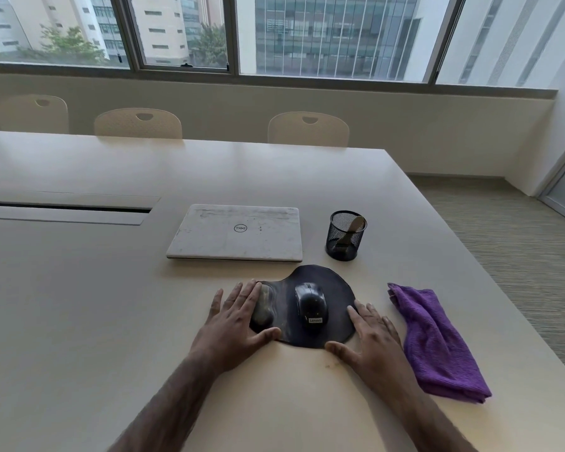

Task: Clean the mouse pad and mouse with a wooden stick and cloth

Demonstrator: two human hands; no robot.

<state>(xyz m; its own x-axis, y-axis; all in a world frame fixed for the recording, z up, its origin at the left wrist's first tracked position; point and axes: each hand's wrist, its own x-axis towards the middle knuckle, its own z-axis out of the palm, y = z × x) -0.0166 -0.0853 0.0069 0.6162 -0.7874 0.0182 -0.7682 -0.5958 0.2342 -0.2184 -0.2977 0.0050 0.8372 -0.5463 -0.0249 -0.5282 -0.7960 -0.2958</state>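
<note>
A black mouse pad [336, 288] with a raised wrist rest lies on the beige table, and a black mouse [310, 303] sits in its middle. My left hand [235, 324] rests flat with spread fingers on the pad's left end, over the wrist rest. My right hand [369, 334] lies flat at the pad's right edge, fingertips touching it. A folded purple cloth [434, 344] lies to the right of my right hand. A wooden stick [354, 225] stands tilted in a black mesh cup [344, 236] behind the pad.
A closed white laptop [238, 233] lies behind the pad on the table [79, 305]. A cable slot [66, 208] runs across the table's left side. Chairs [307, 128] line the far edge. The table's right edge [490, 275] drops to carpet.
</note>
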